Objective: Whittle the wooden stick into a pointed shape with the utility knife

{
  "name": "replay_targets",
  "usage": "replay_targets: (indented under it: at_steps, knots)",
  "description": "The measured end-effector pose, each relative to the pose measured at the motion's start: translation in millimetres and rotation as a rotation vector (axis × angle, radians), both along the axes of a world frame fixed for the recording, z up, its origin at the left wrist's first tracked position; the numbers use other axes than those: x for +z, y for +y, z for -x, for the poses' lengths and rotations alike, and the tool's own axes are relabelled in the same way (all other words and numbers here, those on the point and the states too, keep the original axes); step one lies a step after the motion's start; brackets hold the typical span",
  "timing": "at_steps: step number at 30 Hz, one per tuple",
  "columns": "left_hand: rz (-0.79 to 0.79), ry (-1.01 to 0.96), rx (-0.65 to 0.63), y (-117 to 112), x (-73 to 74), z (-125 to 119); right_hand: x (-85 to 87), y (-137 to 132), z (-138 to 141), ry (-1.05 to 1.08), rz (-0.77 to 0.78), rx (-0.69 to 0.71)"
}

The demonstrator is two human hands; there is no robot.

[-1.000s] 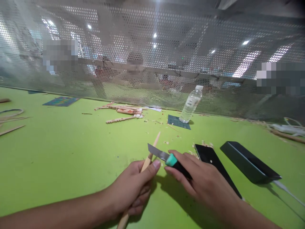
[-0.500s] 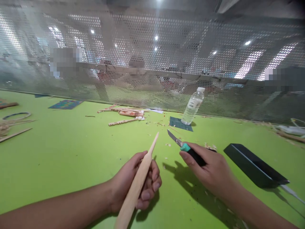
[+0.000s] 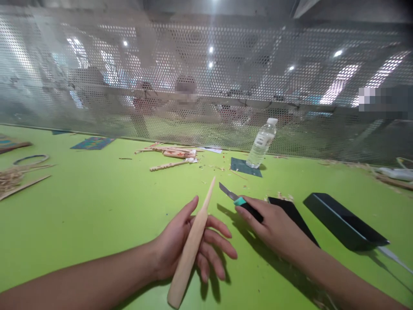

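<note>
A pale carved wooden stick, broad below and narrowing to a thin point, lies across the palm of my left hand. The thumb and fingers of that hand are loosened and spread, with the stick resting between them. My right hand is closed around the black and teal handle of a craft knife. Its bare blade points up and left, just right of the stick's tip and apart from it.
A water bottle stands on a dark sheet. Carved sticks and shavings lie on the green table. A black flat object and a dark box-shaped device with a white cable are at right. A perforated screen runs behind.
My left fingers have uncurled and spread, and the stick has slid or turned so its lower end shows. My right hand with the knife has moved slightly left, uncovering the black flat object.
</note>
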State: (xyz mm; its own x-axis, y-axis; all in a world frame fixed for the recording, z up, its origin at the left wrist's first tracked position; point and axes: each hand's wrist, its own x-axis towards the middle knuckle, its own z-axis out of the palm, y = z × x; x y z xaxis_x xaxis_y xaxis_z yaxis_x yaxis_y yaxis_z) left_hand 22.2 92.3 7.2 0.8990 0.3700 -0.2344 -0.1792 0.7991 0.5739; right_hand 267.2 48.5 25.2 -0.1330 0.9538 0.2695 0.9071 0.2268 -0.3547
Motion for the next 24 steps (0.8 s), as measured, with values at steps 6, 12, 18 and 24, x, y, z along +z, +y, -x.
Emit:
replay_targets:
  at_steps: [6, 12, 18, 24]
  knots:
    - [-0.085, 0.0, 0.001, 6.6, 2.7, 3.1, -14.1, 8.1, -4.0, -0.062, 0.001, -0.018]
    - [-0.171, 0.037, 0.004, 9.7, 7.5, 4.2, -0.9, 13.1, -6.1, -0.145, -0.043, -0.035]
    - [-0.246, 0.048, 0.072, 12.5, 11.7, 5.4, -0.9, -47.5, 4.0, -0.172, -0.055, -0.005]
    - [-0.346, 0.049, 0.149, 13.0, 15.3, 5.7, -47.8, -123.4, 50.2, -0.103, -0.283, -0.135]
